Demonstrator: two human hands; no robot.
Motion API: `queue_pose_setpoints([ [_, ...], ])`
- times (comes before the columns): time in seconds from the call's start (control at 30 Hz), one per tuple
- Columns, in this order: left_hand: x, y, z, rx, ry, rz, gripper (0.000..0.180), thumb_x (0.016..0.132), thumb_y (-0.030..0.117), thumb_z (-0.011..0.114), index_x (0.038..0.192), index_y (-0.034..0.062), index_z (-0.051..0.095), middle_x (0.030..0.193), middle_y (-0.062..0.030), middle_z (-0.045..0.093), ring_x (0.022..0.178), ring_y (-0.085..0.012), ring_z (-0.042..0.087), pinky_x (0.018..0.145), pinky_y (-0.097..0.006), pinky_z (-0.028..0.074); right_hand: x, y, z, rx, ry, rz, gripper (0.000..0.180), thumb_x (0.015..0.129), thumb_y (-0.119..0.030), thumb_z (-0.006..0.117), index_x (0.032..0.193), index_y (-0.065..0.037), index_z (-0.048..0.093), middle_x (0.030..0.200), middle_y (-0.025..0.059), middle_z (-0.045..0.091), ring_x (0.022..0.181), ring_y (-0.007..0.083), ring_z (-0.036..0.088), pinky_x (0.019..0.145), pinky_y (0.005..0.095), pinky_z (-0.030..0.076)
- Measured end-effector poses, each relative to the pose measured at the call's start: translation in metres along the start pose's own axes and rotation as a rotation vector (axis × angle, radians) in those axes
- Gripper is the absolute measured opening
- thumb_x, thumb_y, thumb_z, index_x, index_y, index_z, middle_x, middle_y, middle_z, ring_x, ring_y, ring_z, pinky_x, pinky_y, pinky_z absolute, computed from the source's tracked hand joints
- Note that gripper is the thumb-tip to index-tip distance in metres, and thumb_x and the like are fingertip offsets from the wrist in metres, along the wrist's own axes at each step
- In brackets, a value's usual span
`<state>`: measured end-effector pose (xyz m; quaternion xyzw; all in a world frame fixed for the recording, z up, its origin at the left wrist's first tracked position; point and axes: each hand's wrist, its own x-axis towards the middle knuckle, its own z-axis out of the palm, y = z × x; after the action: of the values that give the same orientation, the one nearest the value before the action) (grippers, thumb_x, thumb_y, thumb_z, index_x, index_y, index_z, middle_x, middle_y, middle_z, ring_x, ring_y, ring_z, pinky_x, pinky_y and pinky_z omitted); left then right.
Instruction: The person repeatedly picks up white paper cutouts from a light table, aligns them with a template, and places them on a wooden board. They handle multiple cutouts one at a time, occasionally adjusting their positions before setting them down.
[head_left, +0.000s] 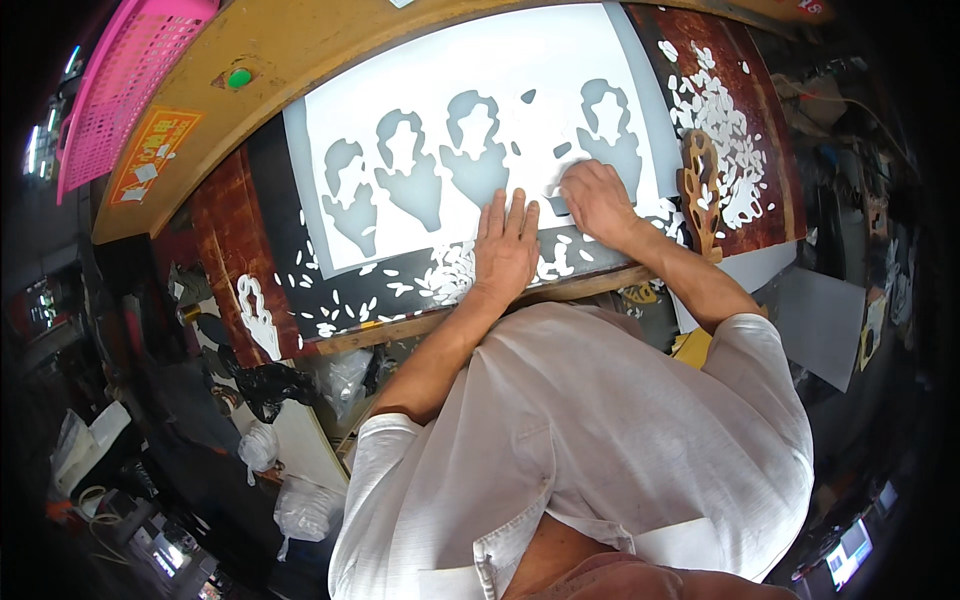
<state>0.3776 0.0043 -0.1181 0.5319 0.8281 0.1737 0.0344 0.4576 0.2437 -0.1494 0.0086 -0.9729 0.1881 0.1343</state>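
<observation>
A large white sheet (450, 60) lies on the work surface, with several flower-like shapes cut through it, showing grey beneath. My left hand (507, 240) rests flat on its near edge, fingers stretched out. My right hand (598, 203) is bent, fingers drawn together at a pale cut-out piece (556, 180) between two cut shapes; its fingertips are partly hidden. Small dark holes (562, 150) show just beyond that hand. To its right stands a brown cutting die (702, 185) with a matching outline.
Small white offcuts (725, 130) are heaped at the right, and more offcuts (450, 275) lie along the near edge. A white cut-out (258, 320) lies on the red-brown board at left. A yellow machine beam (290, 60) with a green button (238, 78) crosses behind, beside a pink basket (130, 90).
</observation>
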Motion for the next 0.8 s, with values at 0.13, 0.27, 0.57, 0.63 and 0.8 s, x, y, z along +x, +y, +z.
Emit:
queue_pose_setpoints([
  [0.13,-0.005,-0.002,0.001,-0.019,-0.005,-0.003,0.061,0.089,0.015,0.073,0.147,0.0024,0.060,0.159,-0.0224,0.049,0.148,-0.0477,0.041,0.122,-0.060,0.035,0.087,0.122,-0.061,-0.222,0.179,0.575,0.015,0.096,-0.011,0.060,0.084,-0.006,0.066,0.080,0.0156,0.068,0.067,0.0287,0.066,0.060,0.0446,0.053],
  [0.27,-0.004,-0.001,0.000,-0.014,-0.002,-0.019,0.059,0.089,0.013,0.072,0.146,0.0023,0.061,0.159,-0.0218,0.049,0.149,-0.0472,0.040,0.123,-0.059,0.034,0.124,0.240,-0.133,0.818,0.761,1.085,0.031,0.109,-0.028,0.054,0.103,-0.002,0.069,0.082,0.0080,0.074,0.062,0.0154,0.068,0.058,0.0301,0.058],
  [0.57,0.027,0.005,-0.042,-0.441,0.148,-0.221,0.035,0.092,0.013,0.073,0.124,-0.0023,0.072,0.132,-0.0229,0.068,0.126,-0.0429,0.062,0.106,-0.050,0.051,0.123,0.085,-0.133,1.171,0.364,0.804,0.024,0.111,-0.024,0.057,0.115,-0.001,0.065,0.092,0.0060,0.074,0.079,0.0132,0.072,0.073,0.0270,0.062],
  [0.63,0.045,0.007,-0.062,-0.736,0.194,-0.353,0.033,0.102,0.019,0.068,0.125,-0.0058,0.070,0.105,-0.0188,0.075,0.089,-0.0287,0.073,0.082,-0.038,0.059,0.115,0.053,-0.128,1.217,0.278,0.714,0.018,0.107,-0.017,0.065,0.117,-0.002,0.062,0.101,0.0078,0.075,0.089,0.0149,0.074,0.075,0.0261,0.063],
  [0.8,0.092,0.013,-0.093,-1.259,0.142,-0.709,0.055,0.108,0.025,0.063,0.148,-0.0101,0.052,0.094,-0.0132,0.073,0.076,-0.0141,0.069,0.065,-0.028,0.058,0.095,0.000,-0.103,1.207,0.185,0.665,0.027,0.099,-0.011,0.074,0.123,-0.003,0.063,0.095,0.0052,0.073,0.085,0.0122,0.071,0.071,0.0248,0.056],
])
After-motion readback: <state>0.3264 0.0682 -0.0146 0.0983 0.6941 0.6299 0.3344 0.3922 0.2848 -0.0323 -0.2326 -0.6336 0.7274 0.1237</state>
